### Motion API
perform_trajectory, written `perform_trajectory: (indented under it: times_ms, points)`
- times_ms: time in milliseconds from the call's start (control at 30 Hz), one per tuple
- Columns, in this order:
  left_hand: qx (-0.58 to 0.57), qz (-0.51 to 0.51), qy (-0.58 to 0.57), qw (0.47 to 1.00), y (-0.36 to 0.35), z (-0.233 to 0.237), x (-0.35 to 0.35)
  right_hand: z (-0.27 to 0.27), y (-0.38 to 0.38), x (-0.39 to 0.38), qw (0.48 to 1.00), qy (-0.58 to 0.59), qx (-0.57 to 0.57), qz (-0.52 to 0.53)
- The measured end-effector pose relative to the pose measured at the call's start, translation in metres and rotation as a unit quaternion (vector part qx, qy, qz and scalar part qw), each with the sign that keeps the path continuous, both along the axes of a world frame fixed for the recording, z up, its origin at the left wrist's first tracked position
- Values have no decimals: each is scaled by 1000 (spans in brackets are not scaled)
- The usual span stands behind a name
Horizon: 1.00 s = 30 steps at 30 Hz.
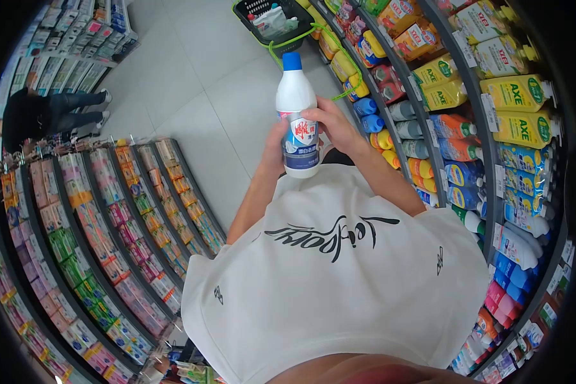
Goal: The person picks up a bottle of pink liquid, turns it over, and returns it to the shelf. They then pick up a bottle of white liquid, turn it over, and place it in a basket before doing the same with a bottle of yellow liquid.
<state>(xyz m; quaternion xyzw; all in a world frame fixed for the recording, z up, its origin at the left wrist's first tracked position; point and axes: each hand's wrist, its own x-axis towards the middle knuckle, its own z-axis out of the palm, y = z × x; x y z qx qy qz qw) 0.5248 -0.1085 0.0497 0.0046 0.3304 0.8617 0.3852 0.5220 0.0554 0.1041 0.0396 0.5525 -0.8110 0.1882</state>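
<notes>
A white bleach bottle with a blue cap and a blue-and-silver label is held upright in front of my chest. My right hand grips its right side, with fingers reaching across the upper label. On the other side, my left hand is closed against the bottle's left edge; its fingers are mostly hidden behind it. Large red characters show on the label, which faces me.
A black shopping basket with a green handle and goods inside is on the floor ahead. Shelves of yellow AXE bottles and other cleaners line the right. Shelves of packaged goods stand left. Another person stands far left.
</notes>
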Motion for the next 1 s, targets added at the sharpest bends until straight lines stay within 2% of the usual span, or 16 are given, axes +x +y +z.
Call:
perform_trajectory:
  times_ms: [167, 267, 333, 433, 600, 800, 1000]
  points:
    - [-21, -11, 0, 1000, 18, 4, -31, -13, 17, -26, 1000, -4, 2, -17]
    - [-74, -32, -7, 997, 36, 4, -53, -16, 32, -40, 998, 1, -29, -64]
    - [-156, -26, 49, 986, 53, 4, -67, -18, 43, -50, 994, 11, -50, -96]
    - [-193, -18, 74, 978, 78, 2, -84, -26, 63, -64, 988, 20, -80, -128]
    - [-185, -32, 73, 979, 116, 0, -107, -32, 98, -74, 978, 16, -81, -191]
    - [-239, -58, 102, 964, 157, 3, -115, -41, 132, -77, 954, 0, -135, -268]
    - [-257, -64, 146, 953, 176, 14, -139, -37, 147, -94, 942, 12, -164, -293]
